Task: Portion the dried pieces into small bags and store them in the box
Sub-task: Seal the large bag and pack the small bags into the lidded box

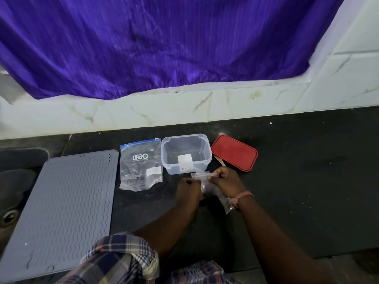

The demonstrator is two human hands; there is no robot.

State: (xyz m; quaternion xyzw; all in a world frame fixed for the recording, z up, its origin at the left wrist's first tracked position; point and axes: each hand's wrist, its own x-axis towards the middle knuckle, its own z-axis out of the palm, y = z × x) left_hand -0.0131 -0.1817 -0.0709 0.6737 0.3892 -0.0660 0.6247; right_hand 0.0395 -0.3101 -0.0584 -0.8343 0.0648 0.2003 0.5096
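Down on the dark table, both hands work at one small clear bag just in front of the box. The left hand has its fingers curled and pinches the bag's top edge on the left side; the right hand pinches the same top edge on the right side, its thumb and fingertips closed on the plastic. Dark dried pieces show through the bag below the fingers. A second small bag, also holding dark pieces, lies beneath the right wrist, partly hidden by it. A pink band circles that wrist.

The clear plastic box stands open directly beyond the hands, with a white label on its near wall; I see no bags inside. Its red lid lies flat just to the right of it, and the tip of a wooden utensil shows between box and lid. To the left of the box lies a large zip bag printed with white lettering, with dark contents inside. Further left a grey ribbed mat covers the table. A purple cloth hangs above the pale tiled wall behind. Plaid sleeves are at the near edge.
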